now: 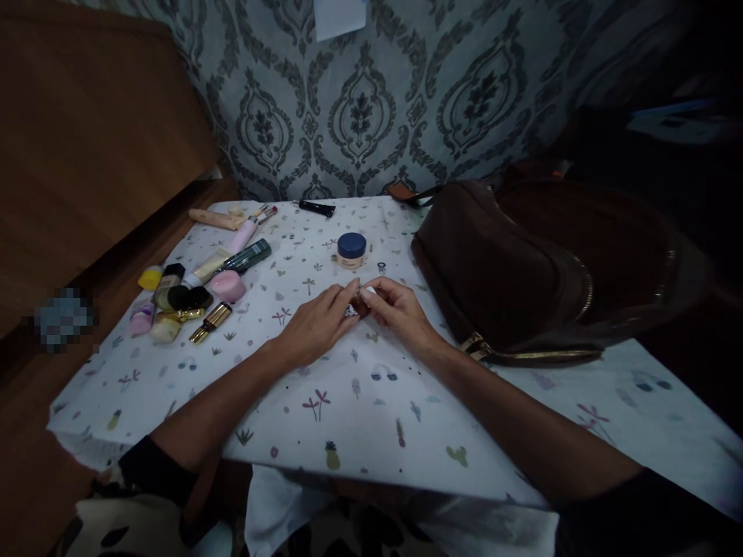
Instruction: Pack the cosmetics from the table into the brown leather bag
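Both my hands meet over the middle of the table around a small brown bottle [360, 306] with a white top, mostly hidden by fingers. My left hand [318, 323] is closed at the bottle's left side, fingertips against it. From the right, my right hand [400, 311] pinches at the white top [369, 291] between thumb and fingers. Just beyond the fingertips stands a jar [351, 251] with a dark blue lid and a pale body. A small dark ring-like item [381, 266] lies to the jar's right.
A patterned white cloth [354, 418] covers the table. Several cosmetics, including a pink rounded container [227, 286], a gold-and-dark tube [210, 322] and a dark green tube [248, 255], lie at left. A black tube [315, 207] lies far back. A large brown bag [493, 271] fills the right.
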Tool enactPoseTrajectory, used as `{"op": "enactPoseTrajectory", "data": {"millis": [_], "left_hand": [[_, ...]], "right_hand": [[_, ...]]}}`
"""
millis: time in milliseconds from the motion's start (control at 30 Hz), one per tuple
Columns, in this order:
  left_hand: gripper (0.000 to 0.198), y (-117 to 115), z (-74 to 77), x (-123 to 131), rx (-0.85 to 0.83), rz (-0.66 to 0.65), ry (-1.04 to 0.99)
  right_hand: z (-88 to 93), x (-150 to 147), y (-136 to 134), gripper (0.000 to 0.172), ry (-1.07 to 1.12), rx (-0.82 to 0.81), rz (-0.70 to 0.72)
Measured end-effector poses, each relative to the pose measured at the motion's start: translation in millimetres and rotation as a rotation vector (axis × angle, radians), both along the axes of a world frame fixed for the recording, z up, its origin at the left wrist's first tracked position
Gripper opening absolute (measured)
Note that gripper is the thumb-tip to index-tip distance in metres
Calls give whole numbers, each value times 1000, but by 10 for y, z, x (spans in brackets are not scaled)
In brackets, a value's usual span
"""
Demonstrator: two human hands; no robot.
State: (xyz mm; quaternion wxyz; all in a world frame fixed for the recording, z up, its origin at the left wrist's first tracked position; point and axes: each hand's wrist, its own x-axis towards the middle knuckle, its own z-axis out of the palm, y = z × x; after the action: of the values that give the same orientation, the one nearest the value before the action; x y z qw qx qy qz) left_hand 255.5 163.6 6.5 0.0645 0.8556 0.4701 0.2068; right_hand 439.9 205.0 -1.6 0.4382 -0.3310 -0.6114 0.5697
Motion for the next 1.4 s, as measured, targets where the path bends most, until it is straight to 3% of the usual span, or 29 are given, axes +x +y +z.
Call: {"op": "enactPoseTrajectory", "data": {"millis": [233,467,767,1000,1133,1267,1333,1400], "left_hand": [[67,31,-3,-42,-56,44,103],[62,62,29,-80,-115,76,9],[59,51,-18,-79,-128,8,-119],[62,18,-7,-36,-60,-248,-138],[69,23,-14,-62,-70,-313,-101],[45,65,13,-115,10,-327,-242],[27,70,52,-132,58,-291,-342],[24,59,97,-135,52,-223,-424]], "right_hand": [[-12,39,19,43,-69,30,-64],[-30,100,94,39,-78,98,-79],[-43,113,101,38,-98,107,-120],[-66,109,107,36,-98,118,-130],[-93,116,127,38,-104,83,-152],[-141,118,167,37,-110,99,-166],[-160,119,185,36,-110,116,-185],[-166,121,194,35,-109,113,-194]]}}
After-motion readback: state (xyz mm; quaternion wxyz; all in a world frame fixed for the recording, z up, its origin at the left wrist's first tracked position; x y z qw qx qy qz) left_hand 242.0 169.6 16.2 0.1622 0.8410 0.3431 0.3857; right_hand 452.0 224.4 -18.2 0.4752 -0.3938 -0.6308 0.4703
